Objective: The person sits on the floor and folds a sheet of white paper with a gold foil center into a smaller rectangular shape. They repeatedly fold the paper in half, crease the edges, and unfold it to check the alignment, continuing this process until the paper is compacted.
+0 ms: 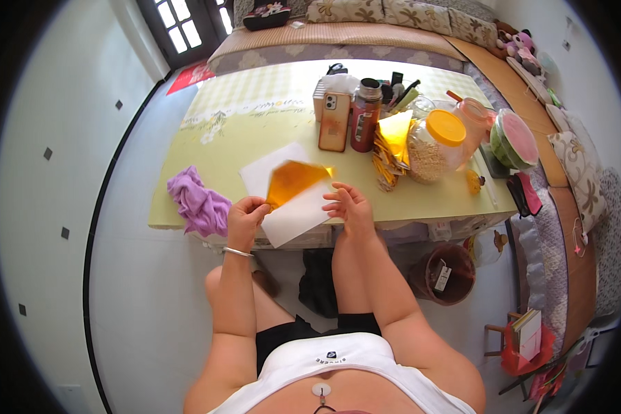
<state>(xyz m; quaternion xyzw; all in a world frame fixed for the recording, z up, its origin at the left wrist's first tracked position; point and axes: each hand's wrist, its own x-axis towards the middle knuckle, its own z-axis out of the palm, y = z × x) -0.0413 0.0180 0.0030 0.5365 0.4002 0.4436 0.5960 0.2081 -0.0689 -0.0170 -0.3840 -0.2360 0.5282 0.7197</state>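
My left hand [245, 219], with a bangle at its wrist, pinches the near left corner of a shiny gold foil sheet [293, 183]. The sheet is held over white paper [293, 219] that lies on the table and reaches past its near edge. At the sheet's right side is my right hand [350, 208], its fingers bent but apart and nothing in them. A small gold tip shows just above those fingers. To the right, a stack of folded gold foil pieces [392, 148] stands against a jar.
The table [207, 148] also bears a purple cloth [199, 200], a phone standing upright [334, 124], a red bottle [366, 121], a yellow-lidded jar [431, 148] and a cut watermelon [514, 141]. A bin [447, 272] stands below on the right.
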